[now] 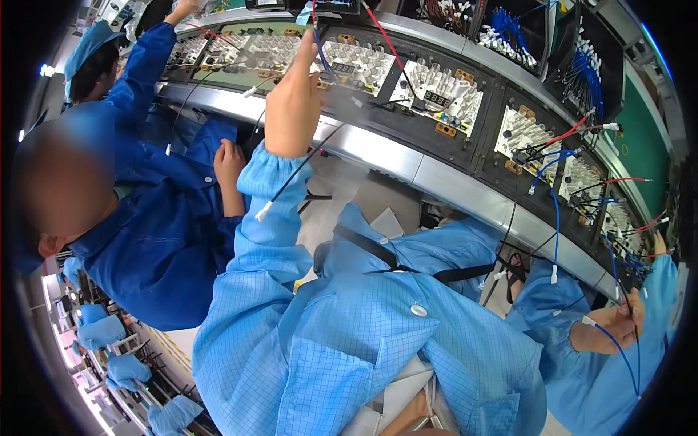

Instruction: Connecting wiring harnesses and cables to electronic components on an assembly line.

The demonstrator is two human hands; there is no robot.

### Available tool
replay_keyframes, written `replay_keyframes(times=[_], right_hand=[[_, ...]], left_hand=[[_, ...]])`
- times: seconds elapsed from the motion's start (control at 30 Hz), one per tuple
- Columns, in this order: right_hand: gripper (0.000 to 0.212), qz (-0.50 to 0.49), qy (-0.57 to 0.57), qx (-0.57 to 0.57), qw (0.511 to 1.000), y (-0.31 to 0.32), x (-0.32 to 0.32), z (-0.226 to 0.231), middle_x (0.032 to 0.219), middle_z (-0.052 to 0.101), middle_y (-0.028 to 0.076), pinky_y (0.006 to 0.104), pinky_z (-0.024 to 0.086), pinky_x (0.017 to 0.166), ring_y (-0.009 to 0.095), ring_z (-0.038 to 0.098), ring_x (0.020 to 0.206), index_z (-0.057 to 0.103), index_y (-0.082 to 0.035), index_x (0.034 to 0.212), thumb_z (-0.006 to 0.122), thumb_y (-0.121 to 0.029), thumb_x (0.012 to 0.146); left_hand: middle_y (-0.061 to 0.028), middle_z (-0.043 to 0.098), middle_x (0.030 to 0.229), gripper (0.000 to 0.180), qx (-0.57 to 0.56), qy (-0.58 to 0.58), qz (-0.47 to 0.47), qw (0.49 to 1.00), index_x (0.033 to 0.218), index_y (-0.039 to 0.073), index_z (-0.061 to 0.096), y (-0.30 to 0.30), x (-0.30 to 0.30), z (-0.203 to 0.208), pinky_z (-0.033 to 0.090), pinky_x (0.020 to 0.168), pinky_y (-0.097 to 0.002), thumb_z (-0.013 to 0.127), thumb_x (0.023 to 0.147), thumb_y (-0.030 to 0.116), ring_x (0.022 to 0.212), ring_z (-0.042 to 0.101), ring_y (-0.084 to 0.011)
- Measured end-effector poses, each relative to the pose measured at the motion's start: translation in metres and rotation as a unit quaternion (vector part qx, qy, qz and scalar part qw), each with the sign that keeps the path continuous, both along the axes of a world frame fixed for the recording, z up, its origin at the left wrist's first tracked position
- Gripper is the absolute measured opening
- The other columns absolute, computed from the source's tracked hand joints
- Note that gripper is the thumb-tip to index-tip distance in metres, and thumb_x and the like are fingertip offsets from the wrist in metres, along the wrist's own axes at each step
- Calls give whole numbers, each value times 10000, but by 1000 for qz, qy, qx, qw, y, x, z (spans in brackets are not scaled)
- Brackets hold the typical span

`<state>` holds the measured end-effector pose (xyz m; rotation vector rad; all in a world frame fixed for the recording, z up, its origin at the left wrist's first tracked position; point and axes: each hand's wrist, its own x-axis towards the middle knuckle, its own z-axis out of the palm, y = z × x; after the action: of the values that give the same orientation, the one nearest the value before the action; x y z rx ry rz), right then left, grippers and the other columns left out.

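My left hand point(292, 109) is over the bench in front of me. Its index finger points away from me, beside a thin blue wire point(321, 57) at its fingertips; the other fingers are curled and partly hidden. Just right of it lies a white circuit board point(355, 64) with clear upright parts and a dark digit display. A black wire point(298, 178) with a white connector hangs across my left wrist. At the far right, beside the bench edge, my right hand point(607, 329) is closed around black and blue wires point(623, 352), whose ends hang below it.
More boards point(443, 98) sit in dark fixtures along the curved bench, with wires dangling over its metal edge point(378, 154). Black bins point(502, 40) of blue and white wires stand behind. A person in dark blue point(160, 247) sits close left; another person's hand point(659, 243) is far right.
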<state>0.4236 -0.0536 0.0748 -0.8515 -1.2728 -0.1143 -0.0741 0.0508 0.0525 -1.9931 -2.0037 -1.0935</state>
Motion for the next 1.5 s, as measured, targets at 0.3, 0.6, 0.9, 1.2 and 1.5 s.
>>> replay_keyframes(times=[0.3,0.6,0.9,1.2,1.5], right_hand=[[186,371,-303,-214,851,69,-63,111,948,630,221,360,477,839,303,608,935,587,-10,1017,457,-80,904],[183,394,-362,-524,663,190,-199,51,894,662,66,255,502,729,135,653,868,625,1,997,537,-137,915],[167,354,-212,-653,635,221,-203,-26,918,694,18,232,461,650,74,618,831,621,-52,1025,533,-159,930],[209,466,-131,-604,634,230,-196,-61,917,661,86,279,501,790,150,625,871,617,17,1039,561,-151,928],[225,466,-178,-559,663,229,-190,-53,926,673,85,290,494,794,157,624,860,629,10,1036,564,-171,918]], left_hand=[[-122,637,1019,297,112,-152,-55,980,1092,39,630,-22,18,-34,500,563,-242,563,832,-86,667,630,-154],[-82,600,679,166,0,-282,-91,955,931,67,675,-3,20,-100,428,504,-257,588,818,-19,532,547,-128],[-102,592,619,169,12,-242,-99,965,917,83,687,-1,33,-95,427,472,-297,596,800,2,494,568,-202],[-101,641,674,196,49,-200,-105,973,893,59,697,-11,38,-85,450,481,-296,615,745,-42,518,594,-210],[-96,590,609,216,49,-167,-126,977,898,40,693,-10,37,-75,435,474,-303,606,730,-63,487,556,-210]])
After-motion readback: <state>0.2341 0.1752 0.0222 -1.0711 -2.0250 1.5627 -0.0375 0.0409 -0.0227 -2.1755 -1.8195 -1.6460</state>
